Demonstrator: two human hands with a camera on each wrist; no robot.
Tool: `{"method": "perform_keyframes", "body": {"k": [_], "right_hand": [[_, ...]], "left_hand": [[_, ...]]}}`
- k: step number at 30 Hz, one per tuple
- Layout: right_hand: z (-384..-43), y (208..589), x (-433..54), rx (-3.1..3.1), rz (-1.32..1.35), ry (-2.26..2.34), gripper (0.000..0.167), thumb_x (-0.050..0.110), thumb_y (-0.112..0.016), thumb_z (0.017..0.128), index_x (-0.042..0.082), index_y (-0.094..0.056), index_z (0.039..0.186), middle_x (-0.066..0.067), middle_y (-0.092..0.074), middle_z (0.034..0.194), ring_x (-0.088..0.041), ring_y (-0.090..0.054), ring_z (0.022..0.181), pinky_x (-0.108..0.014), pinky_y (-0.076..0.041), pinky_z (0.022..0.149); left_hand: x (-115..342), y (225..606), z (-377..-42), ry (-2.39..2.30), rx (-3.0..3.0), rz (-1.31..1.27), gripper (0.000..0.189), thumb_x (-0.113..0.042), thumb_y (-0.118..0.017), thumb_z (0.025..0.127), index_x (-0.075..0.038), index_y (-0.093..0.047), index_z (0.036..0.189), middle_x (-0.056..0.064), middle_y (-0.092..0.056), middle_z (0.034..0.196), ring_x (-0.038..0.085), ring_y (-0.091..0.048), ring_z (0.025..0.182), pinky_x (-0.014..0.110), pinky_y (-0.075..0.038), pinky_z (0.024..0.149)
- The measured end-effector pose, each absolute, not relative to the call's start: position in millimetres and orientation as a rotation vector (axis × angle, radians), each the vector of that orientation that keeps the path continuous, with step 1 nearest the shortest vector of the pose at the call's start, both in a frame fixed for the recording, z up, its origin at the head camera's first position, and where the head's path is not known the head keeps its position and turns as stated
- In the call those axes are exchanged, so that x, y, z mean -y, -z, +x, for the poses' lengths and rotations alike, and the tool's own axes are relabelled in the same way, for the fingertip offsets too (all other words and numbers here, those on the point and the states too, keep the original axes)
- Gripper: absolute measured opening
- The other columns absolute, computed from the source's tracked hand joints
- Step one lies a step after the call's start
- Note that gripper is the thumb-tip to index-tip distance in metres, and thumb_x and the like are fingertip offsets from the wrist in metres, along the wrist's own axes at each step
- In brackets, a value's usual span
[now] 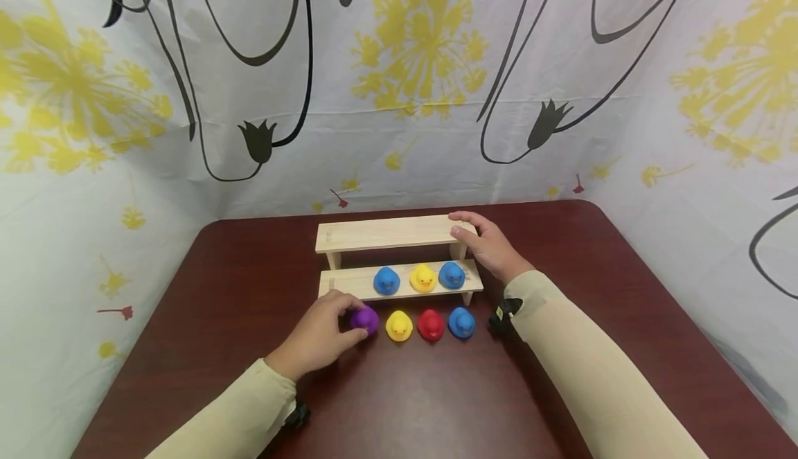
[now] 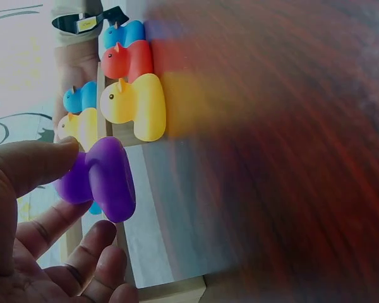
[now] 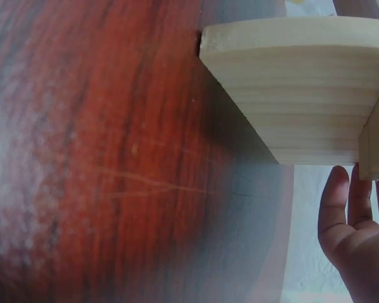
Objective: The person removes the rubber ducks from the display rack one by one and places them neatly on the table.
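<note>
My left hand (image 1: 321,331) pinches a purple rubber duck (image 2: 112,180) between thumb and fingers, in front of the lower step's left end. At the right end of the upper step, my right hand (image 1: 492,248) grips the two-step wooden stand (image 1: 380,234), thumb on the near side and fingers at the far edge. Two blue ducks (image 1: 386,280) with a yellow duck (image 1: 423,278) between them sit on the lower step. Before the stand, a yellow duck (image 1: 399,326), a red duck (image 1: 431,325) and a blue duck (image 1: 462,322) form a row on the table.
The dark red-brown table (image 1: 436,397) extends around the stand on every side. A patterned white cloth (image 1: 386,147) with yellow flowers and dark stems hangs behind the table and at both sides. Both wrists carry black strapped devices (image 1: 503,317).
</note>
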State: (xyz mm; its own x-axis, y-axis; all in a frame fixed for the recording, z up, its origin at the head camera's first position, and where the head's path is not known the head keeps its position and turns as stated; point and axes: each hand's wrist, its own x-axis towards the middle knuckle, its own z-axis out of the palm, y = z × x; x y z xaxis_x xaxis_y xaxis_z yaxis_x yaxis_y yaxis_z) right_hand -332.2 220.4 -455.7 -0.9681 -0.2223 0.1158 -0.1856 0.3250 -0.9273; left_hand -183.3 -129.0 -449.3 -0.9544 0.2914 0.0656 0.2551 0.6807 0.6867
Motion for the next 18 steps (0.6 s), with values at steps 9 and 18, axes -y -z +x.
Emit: {"method": "perform_keyframes", "body": {"k": [9, 18], "right_hand": [[-331.6, 456.7, -220.4, -2.544, -0.363, 1.720, 0.049, 0.040, -0.063, 0.106, 0.017, -0.057, 0.149, -0.010, -0.040, 0.164, -0.036, -0.039, 0.149, -0.064, -0.035, 0.120], [-330.0, 455.8, -219.4, -2.529, -0.356, 1.713, 0.052, 0.042, -0.064, 0.106, 0.016, -0.055, 0.150, -0.012, -0.037, 0.166, -0.040, -0.037, 0.150, -0.067, -0.033, 0.120]], "left_hand": [[132.6, 452.2, -183.0, -1.083, -2.845, 0.504, 0.025, -0.018, -0.086, 0.089, -0.017, -0.073, 0.110, -0.003, -0.064, 0.107, 0.017, -0.059, 0.100, 0.039, -0.054, 0.090], [134.3, 450.8, -182.2, -1.053, -2.819, 0.502, 0.024, -0.021, -0.085, 0.090, -0.017, -0.073, 0.111, -0.003, -0.063, 0.105, 0.016, -0.058, 0.097, 0.037, -0.053, 0.088]]}}
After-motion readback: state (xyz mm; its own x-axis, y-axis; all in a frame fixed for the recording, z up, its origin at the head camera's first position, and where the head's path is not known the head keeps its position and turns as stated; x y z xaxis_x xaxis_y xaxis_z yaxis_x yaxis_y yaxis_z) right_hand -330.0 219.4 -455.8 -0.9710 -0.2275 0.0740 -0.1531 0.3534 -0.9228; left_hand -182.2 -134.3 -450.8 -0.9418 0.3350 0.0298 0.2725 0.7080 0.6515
